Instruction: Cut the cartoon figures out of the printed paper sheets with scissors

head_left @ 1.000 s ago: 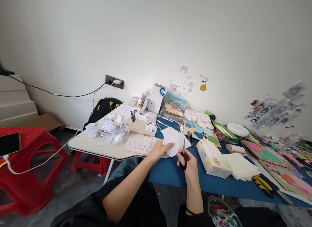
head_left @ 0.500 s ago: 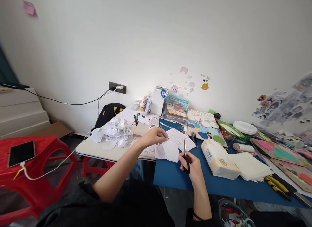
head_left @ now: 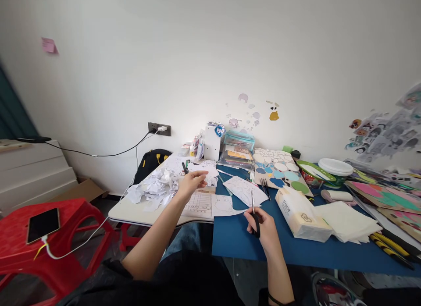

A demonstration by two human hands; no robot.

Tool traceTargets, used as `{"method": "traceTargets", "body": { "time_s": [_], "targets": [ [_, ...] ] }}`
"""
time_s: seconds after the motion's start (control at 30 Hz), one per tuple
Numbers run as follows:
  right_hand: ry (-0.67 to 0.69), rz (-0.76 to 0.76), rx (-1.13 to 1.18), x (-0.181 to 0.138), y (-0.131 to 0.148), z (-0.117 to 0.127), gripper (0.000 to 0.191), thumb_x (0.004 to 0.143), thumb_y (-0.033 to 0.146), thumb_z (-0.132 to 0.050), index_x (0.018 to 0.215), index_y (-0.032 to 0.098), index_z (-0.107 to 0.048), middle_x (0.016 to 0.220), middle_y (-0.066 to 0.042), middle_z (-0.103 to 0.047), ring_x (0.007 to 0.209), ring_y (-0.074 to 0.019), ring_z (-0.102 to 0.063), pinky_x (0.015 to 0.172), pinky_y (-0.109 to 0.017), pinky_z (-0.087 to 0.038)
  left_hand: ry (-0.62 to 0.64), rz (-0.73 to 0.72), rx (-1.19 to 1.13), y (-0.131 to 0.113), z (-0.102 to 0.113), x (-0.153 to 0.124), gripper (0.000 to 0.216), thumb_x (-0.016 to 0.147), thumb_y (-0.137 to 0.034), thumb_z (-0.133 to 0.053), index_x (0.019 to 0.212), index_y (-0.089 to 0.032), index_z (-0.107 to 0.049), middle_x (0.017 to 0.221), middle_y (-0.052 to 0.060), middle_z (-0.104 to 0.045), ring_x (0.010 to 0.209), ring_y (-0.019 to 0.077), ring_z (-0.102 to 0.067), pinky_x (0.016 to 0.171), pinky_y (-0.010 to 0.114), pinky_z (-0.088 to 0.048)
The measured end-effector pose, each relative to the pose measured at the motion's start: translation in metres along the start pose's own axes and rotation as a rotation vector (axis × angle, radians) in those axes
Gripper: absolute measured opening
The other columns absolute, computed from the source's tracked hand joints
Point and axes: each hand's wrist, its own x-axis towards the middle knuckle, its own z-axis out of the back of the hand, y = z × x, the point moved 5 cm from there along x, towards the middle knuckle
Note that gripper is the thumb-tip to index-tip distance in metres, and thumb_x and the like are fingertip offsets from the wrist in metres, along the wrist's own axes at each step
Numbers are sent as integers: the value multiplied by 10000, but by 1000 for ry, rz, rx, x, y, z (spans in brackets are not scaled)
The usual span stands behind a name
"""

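Observation:
My right hand [head_left: 263,225] grips black-handled scissors [head_left: 254,208], blades pointing up, over the blue mat [head_left: 296,249]. My left hand [head_left: 190,183] reaches out over the white table [head_left: 131,209], fingers loosely curled above a white paper cutout [head_left: 200,169]; whether it holds it I cannot make out. White paper sheets with printed outlines [head_left: 245,190] and a cut sheet [head_left: 223,205] lie between my hands. A lined form [head_left: 199,203] sits under my left wrist.
Crumpled paper scraps [head_left: 153,185] pile at the table's left. A tissue pack [head_left: 297,211] and napkins [head_left: 342,218] lie right. Boxes [head_left: 237,148], a palette board [head_left: 276,168], bowls [head_left: 324,170] stand by the wall. A phone [head_left: 42,225] charges on a red stool [head_left: 66,244].
My left hand let go of the paper by the scissors and moved away to the left and back toward the cutouts. The cut sheet now lies on the table. My view shifted.

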Motion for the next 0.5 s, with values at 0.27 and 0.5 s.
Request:
{"method": "traceTargets", "body": {
  "time_s": [0.27, 0.5],
  "targets": [
    [0, 7, -4, 0, 0, 1, 370, 612, 514, -755, 679, 174, -625, 377, 19, -518, 362, -135, -467, 415, -252, -407, 14, 127, 70, 25, -13, 11, 239, 903, -283, -547, 1085, -130, -578, 974, 55, -631, 777, 150, -625, 679, 321, -540],
    [-1, 13, -19, 0, 0, 2, 365, 623, 512, -749, 679, 173, -625, 371, 19, -514, 359, -138, -470, 394, -245, -393, 78, 222, 93, 36, -16, 16, 253, 901, -302, -547, 1083, -129, -577, 1025, 68, -623, 820, 163, -626, 703, 338, -540]
  ]
}}
